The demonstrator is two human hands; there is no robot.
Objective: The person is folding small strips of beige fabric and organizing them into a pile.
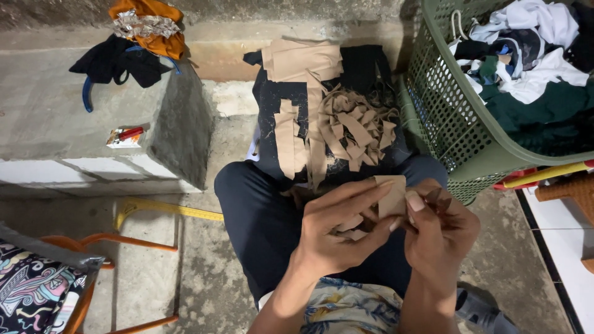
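Observation:
My left hand (337, 226) and my right hand (439, 226) meet over my lap, both pinching a small tan fabric strip (391, 193) held upright between the fingers. More tan scraps show under my left fingers. Just beyond my knees, a heap of cut tan strips (352, 127) lies on a dark cloth (281, 93), with larger tan pieces (301, 60) at its far end. My legs are in dark trousers (253, 210).
A green plastic laundry basket (455, 133) full of clothes stands at the right. A concrete step (93, 117) at the left carries dark and orange clothes and a small box (124, 137). A yellow measuring tape (170, 209) lies on the floor; an orange frame (117, 244) sits lower left.

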